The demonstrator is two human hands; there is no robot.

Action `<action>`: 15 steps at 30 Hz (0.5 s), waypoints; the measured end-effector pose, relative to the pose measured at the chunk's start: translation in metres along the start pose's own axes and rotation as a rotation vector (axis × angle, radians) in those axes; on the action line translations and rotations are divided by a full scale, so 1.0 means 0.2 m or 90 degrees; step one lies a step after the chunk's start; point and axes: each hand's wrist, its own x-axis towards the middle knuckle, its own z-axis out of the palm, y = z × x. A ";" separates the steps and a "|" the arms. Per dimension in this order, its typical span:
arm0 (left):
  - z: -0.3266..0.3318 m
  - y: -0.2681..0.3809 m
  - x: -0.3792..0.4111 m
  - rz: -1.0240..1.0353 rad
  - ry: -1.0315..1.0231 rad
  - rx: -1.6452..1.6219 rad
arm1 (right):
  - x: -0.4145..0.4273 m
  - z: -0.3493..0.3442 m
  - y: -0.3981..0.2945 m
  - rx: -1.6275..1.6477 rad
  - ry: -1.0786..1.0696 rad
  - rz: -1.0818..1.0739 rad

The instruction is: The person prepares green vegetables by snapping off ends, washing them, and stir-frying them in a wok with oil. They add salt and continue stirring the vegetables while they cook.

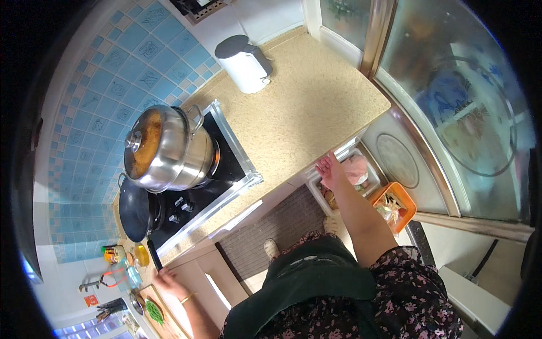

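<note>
My left hand [168, 283], slightly blurred, is by the tip of the black handle of a dark wok [135, 209]. Whether its fingers touch the handle, I cannot tell. The wok sits tilted-looking on the black gas hob [192, 207]. Beside it a steel steamer pot [186, 148] with a domed glass lid [146, 144] stands over a lit, orange-glowing burner. My right hand [330, 171] is at the counter's front edge, palm turned up, fingers apart and nothing in them. Under it lies a clear plastic bin [328, 207] with a pink bag and other items.
A white kettle [243, 70] stands on the beige countertop [292, 101]. An orange bin [408, 212] holds plastic waste. At lower left are a wooden cutting board [167, 315], chopped greens [153, 311] and an oil jar [142, 255]. A sliding glass door [449, 106] borders the right.
</note>
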 end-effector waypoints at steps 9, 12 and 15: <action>1.05 0.67 -0.85 0.012 -0.619 -0.029 | 0.05 -0.14 0.03 -0.251 0.045 0.007; 1.21 0.72 -0.91 0.108 -0.740 0.098 | -0.06 -0.27 0.02 -0.303 0.005 -0.052; 1.39 0.72 -0.98 0.139 -0.783 0.127 | -0.22 -0.43 0.00 -0.347 0.020 -0.027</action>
